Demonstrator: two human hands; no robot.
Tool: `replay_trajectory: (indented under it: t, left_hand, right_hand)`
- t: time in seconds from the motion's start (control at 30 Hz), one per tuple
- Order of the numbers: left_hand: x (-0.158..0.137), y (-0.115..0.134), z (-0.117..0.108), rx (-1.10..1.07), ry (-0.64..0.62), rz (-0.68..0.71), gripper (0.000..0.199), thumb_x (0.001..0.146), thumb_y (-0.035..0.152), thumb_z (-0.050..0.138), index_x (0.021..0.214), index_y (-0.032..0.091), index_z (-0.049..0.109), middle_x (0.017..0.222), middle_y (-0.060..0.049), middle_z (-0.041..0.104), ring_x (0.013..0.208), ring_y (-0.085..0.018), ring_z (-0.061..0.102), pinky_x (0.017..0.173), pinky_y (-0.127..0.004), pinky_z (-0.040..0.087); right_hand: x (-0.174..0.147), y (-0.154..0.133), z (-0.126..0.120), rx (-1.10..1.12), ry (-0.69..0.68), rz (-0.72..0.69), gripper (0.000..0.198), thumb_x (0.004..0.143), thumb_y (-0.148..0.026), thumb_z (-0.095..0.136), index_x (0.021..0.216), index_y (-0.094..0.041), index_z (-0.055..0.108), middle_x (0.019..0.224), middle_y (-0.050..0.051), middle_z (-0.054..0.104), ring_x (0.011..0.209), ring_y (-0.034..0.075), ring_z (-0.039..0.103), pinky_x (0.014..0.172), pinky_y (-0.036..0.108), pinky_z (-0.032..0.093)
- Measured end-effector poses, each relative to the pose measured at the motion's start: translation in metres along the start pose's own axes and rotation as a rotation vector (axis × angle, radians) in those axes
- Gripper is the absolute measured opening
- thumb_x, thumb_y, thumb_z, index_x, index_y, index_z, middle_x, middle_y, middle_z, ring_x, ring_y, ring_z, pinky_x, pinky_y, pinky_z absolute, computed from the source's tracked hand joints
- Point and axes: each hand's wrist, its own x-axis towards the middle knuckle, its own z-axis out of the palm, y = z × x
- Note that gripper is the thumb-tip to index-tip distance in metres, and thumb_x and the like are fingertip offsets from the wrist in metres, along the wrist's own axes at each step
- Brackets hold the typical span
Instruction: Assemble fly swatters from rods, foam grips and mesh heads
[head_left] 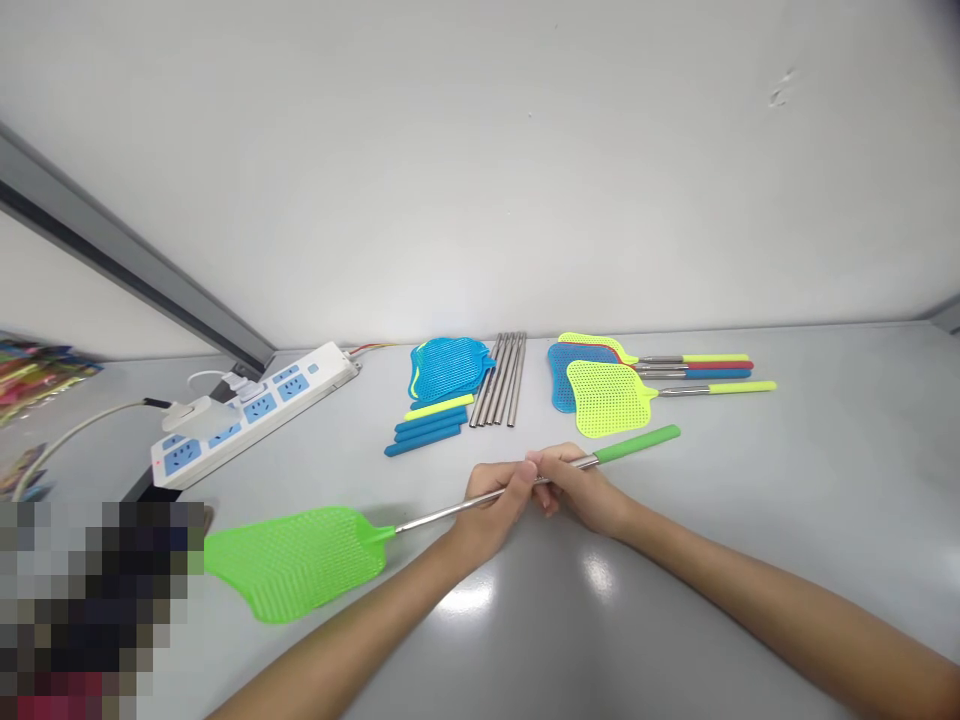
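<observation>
A green fly swatter [300,560] with a metal rod and a green handle [637,443] lies slantwise across my view, held above the grey table. My left hand [499,500] is closed round the thin part of the rod. Close beside it, my right hand [577,485] grips the rod near the handle, and the fingertips of both hands meet. Beyond the hands lie several metal rods [498,385], a stack of blue swatter heads [450,368], and several blue handle sleeves [424,437] with a yellow one [439,406] among them.
Whole fly swatters with yellow [611,400], blue [559,375] and red parts lie at the back right. A white power strip [255,410] with plugs and cables stands at the left. A pale wall [510,180] rises behind the table. Colourful packets [37,385] sit at far left.
</observation>
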Motion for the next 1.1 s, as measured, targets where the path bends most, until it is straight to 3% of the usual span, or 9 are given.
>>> replay_trajectory:
  t: [0.1,0.27,0.5,0.83,1.1]
  left_hand:
    - [0.001,0.001,0.0,0.004,-0.029,-0.025,0.052,0.085,0.045,0.038,0.041,0.015,0.042,0.048,-0.003,0.054,0.053,-0.012,0.053,0.057,-0.024,0.042]
    - [0.002,0.0,-0.001,0.01,-0.018,-0.091,0.05,0.085,0.046,0.038,0.048,0.014,0.051,0.038,0.003,0.039,0.042,-0.009,0.044,0.046,-0.021,0.034]
    - [0.004,-0.001,-0.002,0.005,-0.021,-0.118,0.052,0.084,0.051,0.035,0.05,0.014,0.047,0.039,0.005,0.034,0.039,-0.007,0.033,0.044,-0.022,0.027]
    - [0.002,-0.002,-0.001,0.107,-0.069,-0.12,0.05,0.086,0.048,0.032,0.053,0.014,0.05,0.042,0.004,0.033,0.042,-0.008,0.029,0.043,-0.023,0.023]
    - [0.001,0.007,0.003,0.156,-0.152,-0.091,0.052,0.086,0.044,0.034,0.043,0.016,0.042,0.04,0.003,0.034,0.042,-0.008,0.031,0.044,-0.023,0.025]
  right_hand:
    - [-0.001,-0.003,0.001,-0.05,-0.023,0.001,0.043,0.082,-0.037,0.046,0.045,-0.015,0.047,0.041,-0.002,0.045,0.042,0.008,0.041,0.045,0.022,0.03]
    - [0.0,0.0,-0.003,0.001,-0.033,0.028,0.039,0.081,-0.031,0.045,0.046,-0.015,0.047,0.042,-0.002,0.046,0.039,0.007,0.04,0.041,0.021,0.028]
    - [0.003,0.008,-0.008,0.074,-0.015,0.053,0.035,0.078,-0.029,0.049,0.047,-0.014,0.05,0.042,-0.003,0.044,0.036,0.006,0.039,0.037,0.02,0.026]
    - [-0.007,0.011,-0.01,0.069,0.056,0.051,0.037,0.079,-0.03,0.048,0.046,-0.015,0.051,0.04,-0.003,0.042,0.037,0.007,0.037,0.039,0.021,0.028]
    - [-0.024,0.009,-0.013,0.065,0.101,0.081,0.037,0.078,-0.033,0.05,0.045,-0.016,0.048,0.042,-0.003,0.041,0.041,0.009,0.037,0.042,0.023,0.028]
